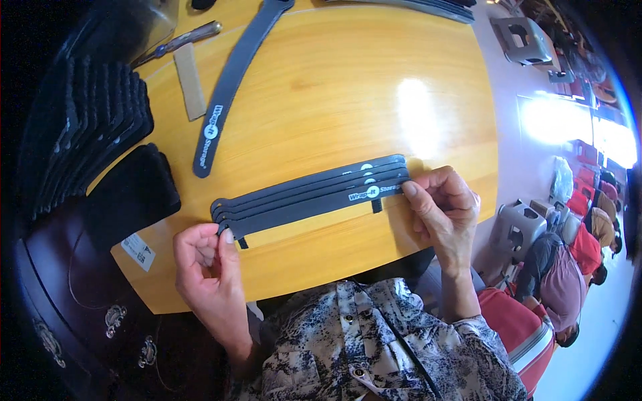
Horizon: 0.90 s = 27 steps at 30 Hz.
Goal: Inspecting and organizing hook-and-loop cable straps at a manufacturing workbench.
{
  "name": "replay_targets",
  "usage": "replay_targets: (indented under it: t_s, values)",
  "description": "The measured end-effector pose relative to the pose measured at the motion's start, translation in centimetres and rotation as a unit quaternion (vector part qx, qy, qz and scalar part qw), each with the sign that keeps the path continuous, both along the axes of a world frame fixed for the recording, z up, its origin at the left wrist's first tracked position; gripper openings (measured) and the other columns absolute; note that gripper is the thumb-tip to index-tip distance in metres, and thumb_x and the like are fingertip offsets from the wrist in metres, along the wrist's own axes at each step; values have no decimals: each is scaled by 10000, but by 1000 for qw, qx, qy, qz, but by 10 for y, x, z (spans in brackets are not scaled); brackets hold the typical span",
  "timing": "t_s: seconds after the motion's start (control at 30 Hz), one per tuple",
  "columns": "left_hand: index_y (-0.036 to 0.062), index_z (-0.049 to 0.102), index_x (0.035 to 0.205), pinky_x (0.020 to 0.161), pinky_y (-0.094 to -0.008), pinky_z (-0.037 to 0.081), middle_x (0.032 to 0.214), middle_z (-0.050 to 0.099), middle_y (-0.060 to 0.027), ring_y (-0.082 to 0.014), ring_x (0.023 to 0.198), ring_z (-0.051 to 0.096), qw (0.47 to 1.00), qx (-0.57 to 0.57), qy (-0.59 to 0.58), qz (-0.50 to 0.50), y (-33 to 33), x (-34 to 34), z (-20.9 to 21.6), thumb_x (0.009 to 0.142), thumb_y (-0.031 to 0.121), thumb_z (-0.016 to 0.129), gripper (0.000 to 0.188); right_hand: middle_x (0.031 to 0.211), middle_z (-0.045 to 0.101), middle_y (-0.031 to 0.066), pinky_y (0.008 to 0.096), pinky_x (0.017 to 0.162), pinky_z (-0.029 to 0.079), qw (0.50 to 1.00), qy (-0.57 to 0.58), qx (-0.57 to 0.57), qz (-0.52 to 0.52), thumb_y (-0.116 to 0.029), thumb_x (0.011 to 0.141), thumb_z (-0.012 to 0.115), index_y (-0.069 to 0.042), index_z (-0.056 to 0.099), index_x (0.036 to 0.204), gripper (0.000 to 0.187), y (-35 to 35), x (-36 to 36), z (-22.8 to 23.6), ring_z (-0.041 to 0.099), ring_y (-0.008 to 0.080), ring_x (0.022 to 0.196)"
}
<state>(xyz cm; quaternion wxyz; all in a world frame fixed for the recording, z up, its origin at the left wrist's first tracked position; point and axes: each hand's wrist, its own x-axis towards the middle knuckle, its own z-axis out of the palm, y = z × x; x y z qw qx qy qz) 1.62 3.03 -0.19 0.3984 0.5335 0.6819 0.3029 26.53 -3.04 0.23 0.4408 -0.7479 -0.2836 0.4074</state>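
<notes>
Several black hook-and-loop straps (294,200) with white print lie overlapped like steps, near the front of the wooden table. My left hand (212,267) pinches the rounded left end of the nearest strap between thumb and fingers. At the other end, my right hand (445,210) is closed on the same strap, with the thumb on top. Two short dark tabs show under the strap's near edge. Beyond them lies a single longer black strap (226,97), slanting away from me. Beside it is a flat tan strip (190,81).
Bundles of black straps (100,123) are piled at the left, with a black fuzzy piece (134,194) in front. A screwdriver-like tool (180,43) lies at the far left. More dark straps (428,7) rest at the far edge. Grey stools (518,230) and seated people are at the right.
</notes>
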Motion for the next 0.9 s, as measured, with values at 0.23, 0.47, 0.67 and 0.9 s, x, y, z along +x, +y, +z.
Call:
replay_targets:
  t_s: [0.23, 0.47, 0.67, 0.9]
  values:
    - [6, 539, 976, 639, -186, 410, 800, 540, 0, -41, 699, 497, 999, 7, -5, -34, 1, -4, 1, 895, -9, 609, 109, 650, 622, -1, 191, 497, 423, 999, -43, -12, 13, -79, 840, 731, 7, 619, 812, 144, 1, 1, -2, 530, 29, 558]
    - [4, 527, 982, 656, -197, 414, 814, 527, -11, -59, 716, 499, 999, 19, 13, -48, 2, -3, 2, 900, 5, 609, 116, 639, 615, 9, 195, 513, 437, 999, -36, -16, 28, -113, 856, 717, -3, 623, 823, 148, 4, 3, 0, 532, 34, 567]
    - [8, 519, 984, 657, -206, 412, 813, 510, -14, -64, 711, 483, 998, 28, 21, -43, 3, 0, 2, 904, 8, 602, 115, 606, 593, -11, 190, 450, 383, 997, -58, -20, 44, -133, 868, 705, -17, 605, 817, 162, 5, 5, 3, 481, 19, 503]
    - [-1, 571, 971, 653, -200, 406, 839, 522, -3, -58, 730, 486, 997, 29, 28, -68, 1, -8, 1, 906, -13, 584, 68, 581, 567, -13, 199, 439, 366, 996, -65, 10, 68, -124, 872, 700, -24, 583, 825, 161, 9, 0, -3, 472, 16, 503]
